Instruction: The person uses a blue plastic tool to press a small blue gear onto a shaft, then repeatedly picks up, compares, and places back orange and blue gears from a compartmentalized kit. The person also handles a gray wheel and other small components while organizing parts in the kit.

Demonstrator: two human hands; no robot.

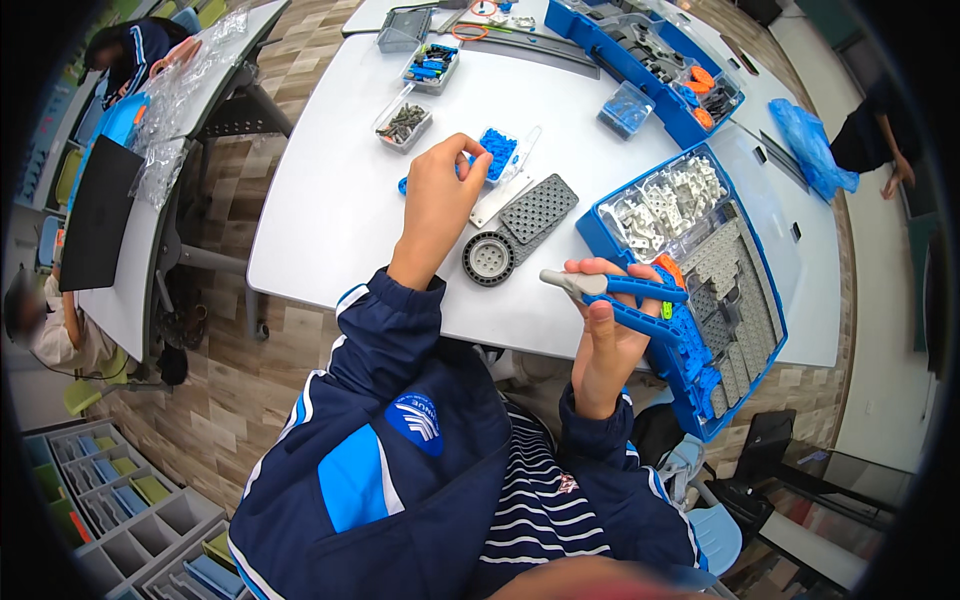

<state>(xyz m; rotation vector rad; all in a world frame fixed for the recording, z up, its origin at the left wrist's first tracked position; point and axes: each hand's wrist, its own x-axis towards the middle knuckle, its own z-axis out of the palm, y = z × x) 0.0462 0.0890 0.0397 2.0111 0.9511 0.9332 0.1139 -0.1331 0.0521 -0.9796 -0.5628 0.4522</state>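
Note:
My left hand hovers beside a small clear box of blue pegs. Its fingers are curled and pressed together; whatever they hold, if anything, is hidden. My right hand grips a building-kit assembly of blue beams with a light grey end piece pointing left. On the table between my hands lie a grey perforated plate and a round grey wheel with a dark rim, touching each other. A white strip lies just behind them. A bit of blue shows left of my left hand.
At right, a blue kit case holds white and grey parts, overlapped by my right hand. Clear boxes with grey pegs and blue-black parts stand farther back. A second blue case and a blue-filled box are behind.

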